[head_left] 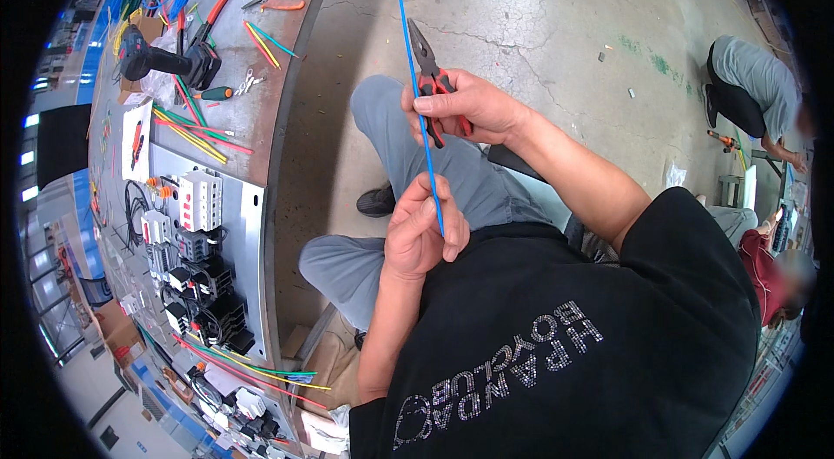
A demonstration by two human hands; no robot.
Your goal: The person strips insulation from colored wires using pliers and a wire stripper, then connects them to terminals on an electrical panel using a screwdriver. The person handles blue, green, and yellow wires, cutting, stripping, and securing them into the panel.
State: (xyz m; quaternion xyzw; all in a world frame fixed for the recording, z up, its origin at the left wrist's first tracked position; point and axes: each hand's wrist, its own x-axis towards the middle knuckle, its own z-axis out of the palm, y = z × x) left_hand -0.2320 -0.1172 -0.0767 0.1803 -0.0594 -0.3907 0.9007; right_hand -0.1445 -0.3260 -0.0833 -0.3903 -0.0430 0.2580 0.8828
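Observation:
A thin blue wire (429, 159) runs between my two hands, nearly straight, its far end standing out well past my fingers. My left hand (415, 231) is closed and pinches the wire near its lower end. In my right hand (473, 107) are long-nose pliers (423, 49) with red and black handles. The right thumb also presses on the wire, which lies alongside the pliers. The plier jaws point away from me and look apart from the wire. Both hands are above my lap, off the table's edge.
Along my left stands a metal table (252, 116) bearing a cordless drill (165, 59), orange-handled pliers (282, 4), a screwdriver (215, 94) and loose coloured wires (195, 138). A metal panel (254, 242) with electrical components lies nearer. Another person (756, 81) bends down at the far right.

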